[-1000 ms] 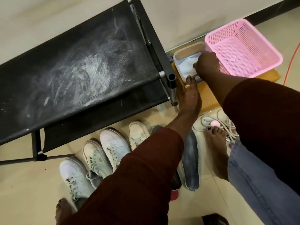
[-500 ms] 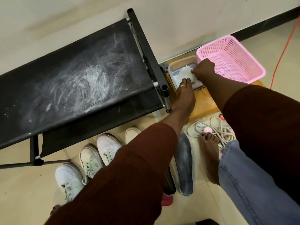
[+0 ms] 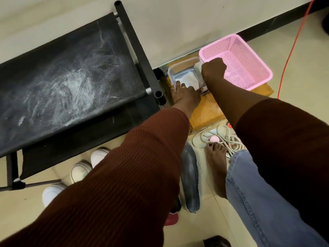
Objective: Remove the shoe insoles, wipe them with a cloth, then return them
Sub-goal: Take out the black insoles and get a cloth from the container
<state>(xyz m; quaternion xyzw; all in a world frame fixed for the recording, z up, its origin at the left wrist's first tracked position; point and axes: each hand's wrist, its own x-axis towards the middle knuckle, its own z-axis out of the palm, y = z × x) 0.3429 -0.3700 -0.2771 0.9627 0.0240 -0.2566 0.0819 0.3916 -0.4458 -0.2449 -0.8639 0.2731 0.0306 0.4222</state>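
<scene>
A clear plastic container (image 3: 171,70) sits on a cardboard box by the wall, with white cloths (image 3: 187,79) inside. My left hand (image 3: 185,94) presses on the container's near rim with straight fingers. My right hand (image 3: 212,67) is curled over the container's right edge and pinches a white cloth (image 3: 197,65), lifting it. A grey insole (image 3: 190,177) lies on the floor between my legs. White sneakers (image 3: 80,171) stand in a row under the rack, partly hidden by my left sleeve.
A pink mesh basket (image 3: 249,59) sits right of the container on the cardboard box (image 3: 204,113). A black fabric shoe rack (image 3: 71,72) fills the left. White cords (image 3: 229,139) lie by my bare foot (image 3: 218,164). An orange cable (image 3: 292,49) runs along the floor.
My right hand has risen to the container's right edge with a cloth pinched in it. My left hand has slid forward onto the container's rim. The camera has moved back.
</scene>
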